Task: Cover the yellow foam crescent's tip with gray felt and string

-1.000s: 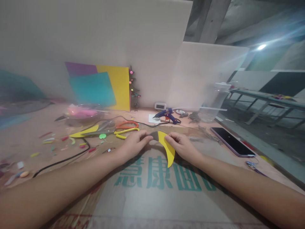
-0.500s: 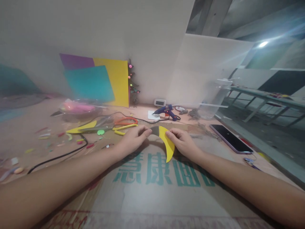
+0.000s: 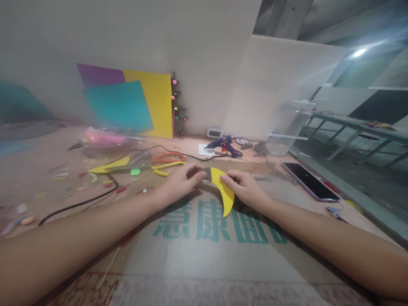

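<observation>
A curved yellow foam piece with a dark tip lies on a sheet of cardboard printed with green characters. My left hand pinches its dark upper end with closed fingers. My right hand has its fingers pressed on the yellow part just beside it. Both forearms reach in from the lower corners.
Orange-and-yellow scissors, a yellow foam offcut, a black cable and small coloured scraps lie to the left. A blue glue gun sits at the back, coloured sheets lean on the wall, and a phone lies on the right.
The hands and the yellow piece keep the same grip; the view has shifted slightly, so everything sits a little higher in the picture.
</observation>
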Demonstrator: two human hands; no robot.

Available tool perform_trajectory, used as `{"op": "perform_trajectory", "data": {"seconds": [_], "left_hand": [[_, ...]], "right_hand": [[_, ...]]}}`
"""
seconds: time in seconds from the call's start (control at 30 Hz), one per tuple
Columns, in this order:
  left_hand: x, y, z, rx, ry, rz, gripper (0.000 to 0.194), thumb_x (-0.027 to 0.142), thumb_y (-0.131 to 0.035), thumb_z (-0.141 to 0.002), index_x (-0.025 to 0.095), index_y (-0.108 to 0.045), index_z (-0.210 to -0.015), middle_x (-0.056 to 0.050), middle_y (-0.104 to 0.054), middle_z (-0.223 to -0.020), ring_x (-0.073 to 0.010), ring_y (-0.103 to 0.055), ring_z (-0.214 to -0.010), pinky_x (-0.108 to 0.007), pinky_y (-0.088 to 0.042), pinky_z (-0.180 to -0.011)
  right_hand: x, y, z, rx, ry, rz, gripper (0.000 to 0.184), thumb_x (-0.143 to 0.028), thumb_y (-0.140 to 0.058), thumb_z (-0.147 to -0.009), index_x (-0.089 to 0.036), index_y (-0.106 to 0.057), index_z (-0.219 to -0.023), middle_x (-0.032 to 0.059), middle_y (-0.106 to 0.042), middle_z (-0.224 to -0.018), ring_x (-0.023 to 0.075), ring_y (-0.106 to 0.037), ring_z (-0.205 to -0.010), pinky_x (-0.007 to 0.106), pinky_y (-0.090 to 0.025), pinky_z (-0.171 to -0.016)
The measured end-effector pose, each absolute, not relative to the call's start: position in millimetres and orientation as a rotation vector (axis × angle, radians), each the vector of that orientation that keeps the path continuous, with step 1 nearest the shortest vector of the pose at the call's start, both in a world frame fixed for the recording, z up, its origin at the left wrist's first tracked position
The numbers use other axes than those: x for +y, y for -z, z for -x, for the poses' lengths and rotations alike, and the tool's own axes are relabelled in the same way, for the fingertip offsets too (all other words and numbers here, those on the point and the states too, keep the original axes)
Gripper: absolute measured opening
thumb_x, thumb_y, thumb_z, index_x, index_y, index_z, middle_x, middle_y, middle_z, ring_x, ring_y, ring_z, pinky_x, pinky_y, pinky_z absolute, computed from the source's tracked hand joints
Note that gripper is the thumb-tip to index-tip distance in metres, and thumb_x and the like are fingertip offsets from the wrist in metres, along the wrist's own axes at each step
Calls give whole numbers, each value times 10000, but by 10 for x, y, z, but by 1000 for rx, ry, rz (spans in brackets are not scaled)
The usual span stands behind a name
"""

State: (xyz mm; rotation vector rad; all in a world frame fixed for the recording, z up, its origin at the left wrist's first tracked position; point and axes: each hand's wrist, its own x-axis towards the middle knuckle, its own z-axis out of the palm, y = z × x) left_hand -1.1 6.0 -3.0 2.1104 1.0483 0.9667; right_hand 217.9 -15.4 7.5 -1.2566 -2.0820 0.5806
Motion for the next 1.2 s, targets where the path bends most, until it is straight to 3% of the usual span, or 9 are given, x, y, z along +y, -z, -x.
{"op": "perform_trajectory", "data": {"seconds": [0.13,0.37,0.5,0.77,0.9,1.0,1.07,1.13,1.2], "left_hand": [[3,-8,-3,1088,-905,-2164,373,522,-585,-832,167,-653,-927,-15,-673,-837,-180,-580,-737,-264,-408,-625],[-30,-21,-11,1114,-965,-2250,288,440,-573,-858,159,-636,-851,-12,-654,-801,-173,-575,-754,-272,-401,-665],[-22,-14,4,1114,-969,-2282,296,427,-543,-881,161,-609,-767,2,-606,-718,-161,-547,-703,-271,-383,-646],[-13,-13,27,1043,-968,-2174,283,392,-467,-935,172,-612,-830,-1,-625,-769,-160,-569,-733,-264,-398,-656],[21,3,24,1073,-989,-2106,309,392,-421,-953,177,-555,-776,15,-575,-700,-141,-528,-650,-252,-378,-599],[38,12,28,1071,-1005,-2084,312,392,-402,-959,183,-519,-759,26,-529,-669,-130,-491,-609,-245,-364,-567],[45,19,31,1062,-1006,-2078,322,403,-395,-960,183,-509,-754,26,-514,-656,-127,-477,-593,-243,-361,-552],[55,35,32,1040,-995,-2068,338,424,-393,-959,183,-516,-757,24,-517,-655,-123,-469,-577,-240,-359,-535],[73,61,33,1015,-991,-2029,354,446,-392,-958,183,-527,-764,21,-524,-656,-121,-469,-566,-236,-361,-520]], "right_hand": [[-190,-76,-2181,-2144,-406,1206,344,-378,-437,-913,-186,-468,-628,-18,-463,-591,118,-441,-573,241,-319,-539],[-223,-33,-2169,-2262,-178,1041,337,-315,-458,-925,-187,-452,-612,-19,-452,-577,109,-426,-555,236,-309,-549],[-206,-20,-2169,-2270,-179,1025,338,-313,-459,-928,-185,-466,-615,-18,-458,-578,108,-426,-552,235,-307,-543],[-211,-60,-2176,-2200,-265,1118,339,-332,-443,-928,-189,-456,-621,-18,-471,-582,116,-442,-559,247,-317,-542],[-207,-70,-2200,-2059,-373,1138,353,-359,-404,-956,-197,-451,-645,-28,-437,-598,117,-435,-571,247,-327,-536],[-191,-62,-2200,-1894,-409,1113,256,-344,-421,-953,-196,-497,-758,-15,-503,-698,119,-477,-614,247,-382,-584],[-177,-51,-2185,-1849,-474,1095,135,-311,-492,-915,-188,-532,-952,18,-593,-894,105,-492,-607,249,-409,-586],[-165,-38,-2168,-1898,-554,1098,247,-279,-545,-875,-189,-525,-1104,49,-626,-1052,92,-497,-582,248,-419,-568],[-158,-25,-2157,-2024,-599,1122,239,-250,-541,-870,-190,-575,-1099,48,-669,-1029,107,-533,-617,250,-426,-587]]}}
